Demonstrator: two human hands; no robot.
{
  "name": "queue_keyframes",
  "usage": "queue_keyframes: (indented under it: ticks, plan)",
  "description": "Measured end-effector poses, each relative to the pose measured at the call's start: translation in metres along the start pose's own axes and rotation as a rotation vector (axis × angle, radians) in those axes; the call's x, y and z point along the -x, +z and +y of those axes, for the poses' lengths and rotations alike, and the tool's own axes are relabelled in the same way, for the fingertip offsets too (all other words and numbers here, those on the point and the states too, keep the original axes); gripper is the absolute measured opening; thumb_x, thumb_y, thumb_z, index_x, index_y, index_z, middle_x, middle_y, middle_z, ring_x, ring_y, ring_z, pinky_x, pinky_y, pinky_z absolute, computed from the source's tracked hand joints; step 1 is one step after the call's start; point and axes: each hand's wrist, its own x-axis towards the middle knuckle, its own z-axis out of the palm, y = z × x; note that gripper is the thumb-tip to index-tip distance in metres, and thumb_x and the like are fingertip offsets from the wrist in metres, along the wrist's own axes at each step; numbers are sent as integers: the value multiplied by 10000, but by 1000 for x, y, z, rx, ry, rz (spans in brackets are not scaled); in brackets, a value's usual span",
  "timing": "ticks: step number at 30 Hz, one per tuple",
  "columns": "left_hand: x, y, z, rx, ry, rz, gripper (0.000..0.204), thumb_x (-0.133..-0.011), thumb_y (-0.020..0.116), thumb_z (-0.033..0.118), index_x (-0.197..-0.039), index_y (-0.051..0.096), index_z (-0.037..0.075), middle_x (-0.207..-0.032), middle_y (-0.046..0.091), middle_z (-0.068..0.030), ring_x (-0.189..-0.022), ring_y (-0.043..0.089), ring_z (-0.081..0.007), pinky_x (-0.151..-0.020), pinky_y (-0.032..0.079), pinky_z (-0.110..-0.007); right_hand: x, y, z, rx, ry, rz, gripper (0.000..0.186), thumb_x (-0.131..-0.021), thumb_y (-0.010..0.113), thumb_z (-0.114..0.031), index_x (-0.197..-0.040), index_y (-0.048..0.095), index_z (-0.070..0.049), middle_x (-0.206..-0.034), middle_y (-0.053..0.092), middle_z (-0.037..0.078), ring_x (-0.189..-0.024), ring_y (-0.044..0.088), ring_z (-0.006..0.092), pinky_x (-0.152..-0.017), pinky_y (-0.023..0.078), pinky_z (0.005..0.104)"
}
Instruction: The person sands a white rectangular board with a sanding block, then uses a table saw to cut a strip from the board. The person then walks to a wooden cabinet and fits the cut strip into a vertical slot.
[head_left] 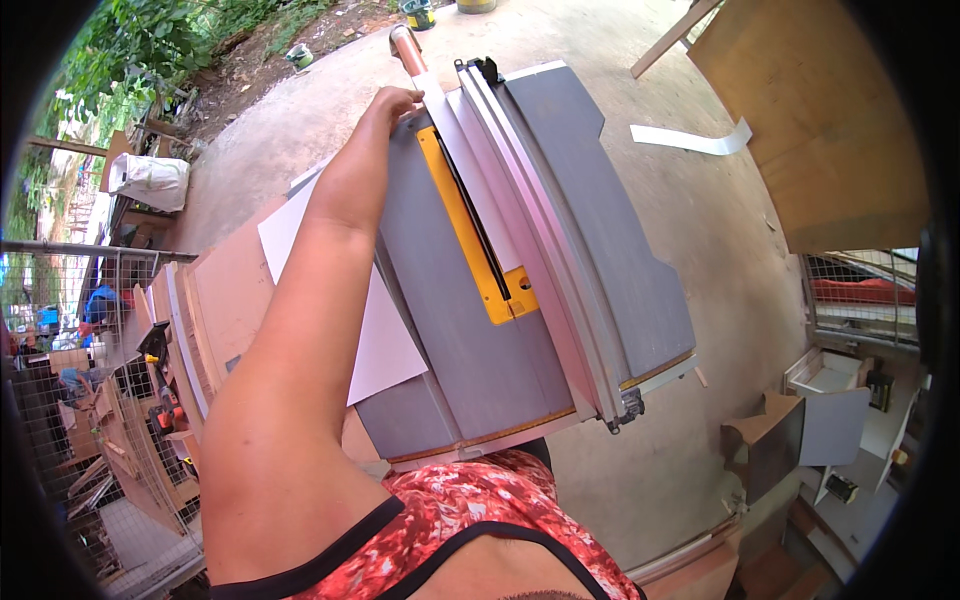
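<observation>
My left arm stretches over a grey table saw, and my left hand is at its far edge. The fingers close at the left edge of a narrow white strip, which sticks out past the far edge. Beyond it is a reddish-brown piece that I cannot make out. A yellow insert plate with a dark slot lies in the tabletop. To its right, a white board piece rests against the long metal fence. Another white board lies under my forearm. My right hand is out of view.
A curled white strip lies on the concrete floor at the right, near a large brown panel. Wooden drawers and boxes stand at lower right. Wire mesh, offcuts and an orange-and-black power tool are at left.
</observation>
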Motion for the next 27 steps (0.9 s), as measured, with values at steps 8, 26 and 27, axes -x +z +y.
queue_keyframes:
  ticks: [8, 26, 27]
  plan:
    - [-2, 7, -3, -22, 50, 49, 252, -1003, 672, 272, -1145, 736, 74, -1088, 709, -13, -1001, 630, -182, -936, 448, -390, -1, 0, -12, -50, -36, -34, 593, -902, 639, -219, -1400, 550, 92, -1244, 680, 266, -1048, 708, 350, -815, 608, 430]
    - [-32, -24, 55, 234, 61, 104, 280, -1076, 433, 277, -931, 642, 160, -805, 656, 13, -781, 678, -195, -842, 524, -446, -49, -7, -1, 514, -368, -35, 468, -880, 676, -347, -1231, 709, -39, -1198, 710, 242, -1138, 679, 370, -997, 520, 428]
    - [-33, -27, 61, 263, 69, 115, 280, -1072, 438, 279, -916, 638, 160, -798, 651, 15, -761, 674, -192, -813, 536, -430, -46, -9, -12, 474, -327, -35, 465, -880, 675, -347, -1227, 710, -39, -1195, 711, 242, -1135, 679, 371, -995, 520, 429]
